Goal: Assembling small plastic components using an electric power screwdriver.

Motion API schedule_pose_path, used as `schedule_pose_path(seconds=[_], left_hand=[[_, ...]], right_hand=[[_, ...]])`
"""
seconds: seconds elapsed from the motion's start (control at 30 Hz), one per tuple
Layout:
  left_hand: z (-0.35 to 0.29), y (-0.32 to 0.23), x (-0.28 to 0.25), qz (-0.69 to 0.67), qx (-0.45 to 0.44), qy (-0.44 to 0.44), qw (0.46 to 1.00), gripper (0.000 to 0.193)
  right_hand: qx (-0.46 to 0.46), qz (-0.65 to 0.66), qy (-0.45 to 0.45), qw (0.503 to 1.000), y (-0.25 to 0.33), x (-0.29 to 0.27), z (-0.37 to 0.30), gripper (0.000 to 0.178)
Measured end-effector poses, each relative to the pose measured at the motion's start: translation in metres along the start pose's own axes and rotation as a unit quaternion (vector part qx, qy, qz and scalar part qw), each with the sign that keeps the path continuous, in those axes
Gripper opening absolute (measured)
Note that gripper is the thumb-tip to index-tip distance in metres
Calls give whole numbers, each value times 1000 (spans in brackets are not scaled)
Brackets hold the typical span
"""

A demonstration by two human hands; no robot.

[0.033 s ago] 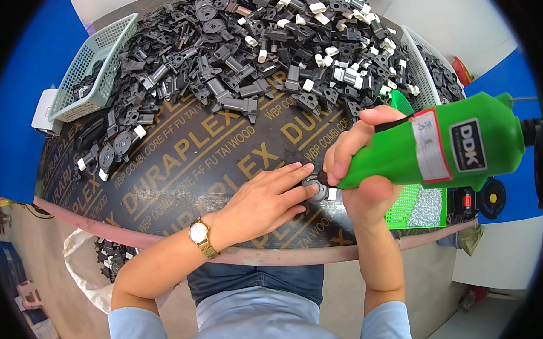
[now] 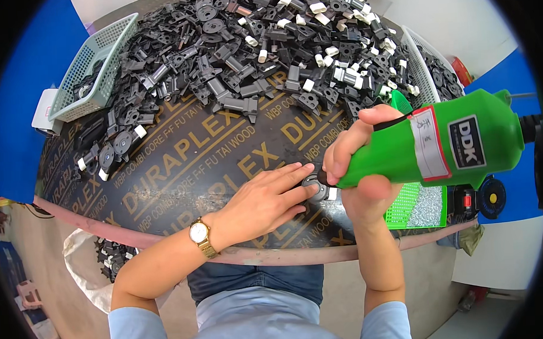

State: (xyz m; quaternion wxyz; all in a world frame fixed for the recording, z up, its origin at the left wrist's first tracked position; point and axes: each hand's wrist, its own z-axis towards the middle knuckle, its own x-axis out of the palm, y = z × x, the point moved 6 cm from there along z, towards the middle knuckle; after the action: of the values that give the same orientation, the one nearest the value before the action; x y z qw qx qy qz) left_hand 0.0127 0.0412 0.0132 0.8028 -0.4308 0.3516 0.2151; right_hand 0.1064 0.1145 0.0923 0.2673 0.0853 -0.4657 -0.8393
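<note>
A green power screwdriver (image 2: pixel 411 143) lies across my right hand (image 2: pixel 364 160), whose fingers are wrapped round its body. The dark front end of the tool points at a small black round plastic part (image 2: pixel 312 181) with a white end piece (image 2: pixel 332 193). That part rests on the dark tabletop, partly covered by fingers. My left hand (image 2: pixel 269 199), with a gold watch (image 2: pixel 200 233) on its wrist, steadies the part with its fingertips. Whether the tool's bit touches a screw is hidden behind my right hand and the tool.
A large heap of black and white plastic parts (image 2: pixel 220 58) spreads across the back. Pale plastic baskets stand at left (image 2: pixel 94 68) and right (image 2: pixel 420 68). Near my right forearm is a green tray (image 2: pixel 425 209) of small silvery pieces. A pink-edged rim (image 2: pixel 268 257) bounds the table.
The green screwdriver's body has turned and shifted very slightly in my right hand. My left hand and the part have not visibly moved.
</note>
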Motion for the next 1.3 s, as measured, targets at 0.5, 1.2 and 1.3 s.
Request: schedule_pose_path(seconds=[0.5,1.2,1.3], left_hand=[[6,-1,-5,-20,11,12,1000,33],[5,-5,-12,43,18,-65,997,26],[4,-4,-13,40,9,-62,997,26]], right_hand=[[-31,-32,-26,999,-2,10,8,52],[-90,-230,-182,952,30,-168,-16,76],[-94,-227,-178,953,29,-165,-16,75]])
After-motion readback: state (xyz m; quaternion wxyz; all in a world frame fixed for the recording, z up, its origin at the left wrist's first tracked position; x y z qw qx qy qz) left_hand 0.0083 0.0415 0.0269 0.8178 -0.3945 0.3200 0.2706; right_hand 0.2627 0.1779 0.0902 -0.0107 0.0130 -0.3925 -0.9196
